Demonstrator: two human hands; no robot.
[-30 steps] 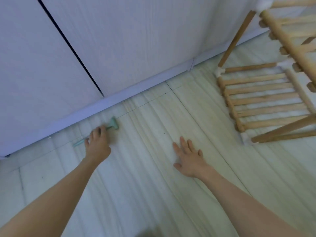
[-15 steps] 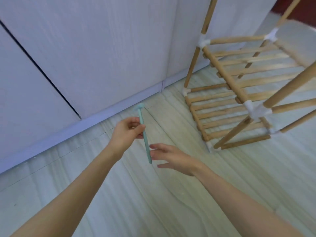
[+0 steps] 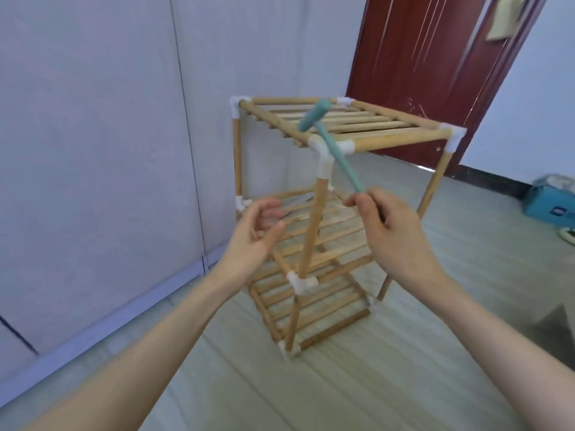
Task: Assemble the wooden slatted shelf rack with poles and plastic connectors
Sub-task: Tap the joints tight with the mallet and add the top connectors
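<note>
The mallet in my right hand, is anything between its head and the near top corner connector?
Nothing visible blocks it. The right hand holds the mallet by the handle end, head raised just above the connector; the left hand is lower, off to the side.

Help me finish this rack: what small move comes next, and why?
Probably tap the near top corner connector down with the small hammer. The right hand grips its handle, head raised above that joint; the left hand holds nothing.

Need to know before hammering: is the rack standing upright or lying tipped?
Upright. The wooden shelf rack stands on the floor, its poles near vertical and its three slatted tiers level, near the right hand holding the green mallet.
</note>
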